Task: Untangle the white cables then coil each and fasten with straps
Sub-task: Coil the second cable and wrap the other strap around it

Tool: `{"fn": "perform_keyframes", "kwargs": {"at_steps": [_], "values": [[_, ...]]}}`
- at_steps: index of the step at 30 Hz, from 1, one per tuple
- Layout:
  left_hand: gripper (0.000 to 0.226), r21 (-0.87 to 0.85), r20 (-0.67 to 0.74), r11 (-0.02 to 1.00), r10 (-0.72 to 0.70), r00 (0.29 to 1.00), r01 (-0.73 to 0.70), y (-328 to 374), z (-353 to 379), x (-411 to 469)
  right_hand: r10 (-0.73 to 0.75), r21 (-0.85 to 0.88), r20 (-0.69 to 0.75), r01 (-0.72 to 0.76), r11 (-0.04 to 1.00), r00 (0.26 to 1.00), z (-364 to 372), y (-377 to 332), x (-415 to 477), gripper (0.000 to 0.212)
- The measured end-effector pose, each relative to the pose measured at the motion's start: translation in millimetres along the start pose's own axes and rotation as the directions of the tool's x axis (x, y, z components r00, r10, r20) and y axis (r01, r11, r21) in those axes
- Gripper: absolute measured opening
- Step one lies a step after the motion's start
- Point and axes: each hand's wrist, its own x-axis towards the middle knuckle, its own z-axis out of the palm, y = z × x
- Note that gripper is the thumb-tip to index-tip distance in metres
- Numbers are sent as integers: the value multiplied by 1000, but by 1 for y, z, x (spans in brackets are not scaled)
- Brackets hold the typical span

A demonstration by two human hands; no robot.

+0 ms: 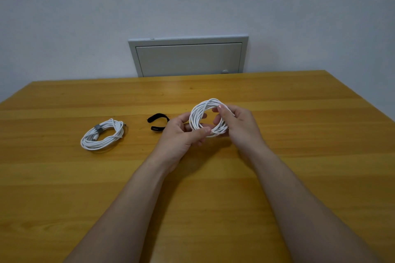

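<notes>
The wooden tabletop [64, 177] fills the lower view, its far edge against a pale wall with a grey hatch panel [188, 57] behind it. Two bare forearms reach in from the near edge toward the middle.

The left hand [181, 134] and right hand [239, 125] hold a coiled white cable [197, 117] between them, raised above the tabletop's middle, somewhat toward the far edge. The left thumb and fingers pinch the coil's lower left side. The right fingers curl around its right side, thumb laid over the top strands.

A second coiled white cable [102, 135] lies flat toward the left edge, bound by a grey strap [98, 128]. A loose black strap [157, 122] lies curved on the tabletop between that coil and the left hand.
</notes>
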Motion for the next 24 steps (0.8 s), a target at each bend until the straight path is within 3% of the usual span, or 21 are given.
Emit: {"fn": "perform_keyframes", "kwargs": {"at_steps": [6, 12, 15, 18, 21, 24], "values": [[33, 12, 7, 999, 43, 999, -43, -2, 4, 1, 36, 235, -60, -21, 972, 998, 15, -1, -5, 28], [38, -116, 34, 990, -73, 997, 76, -2, -1, 3, 95, 410, -44, -68, 910, 995, 26, -1, -9, 29], [34, -186, 115, 975, -98, 989, 118, 0, -7, 3, 154, 425, -61, -114, 898, 986, 25, 0, -8, 27], [31, -98, 164, 991, -79, 983, 96, 0, -13, 1, 172, 348, -55, -142, 927, 984, 20, 0, -6, 23], [10, 117, 131, 993, -20, 991, 4, 1, -15, 0, 43, 39, -99, -39, 998, 994, 11, 6, 1, 24], [7, 240, 79, 969, 45, 996, -63, 4, -18, 0, -58, -184, -61, 46, 982, 996, 6, 8, 3, 32]]}}
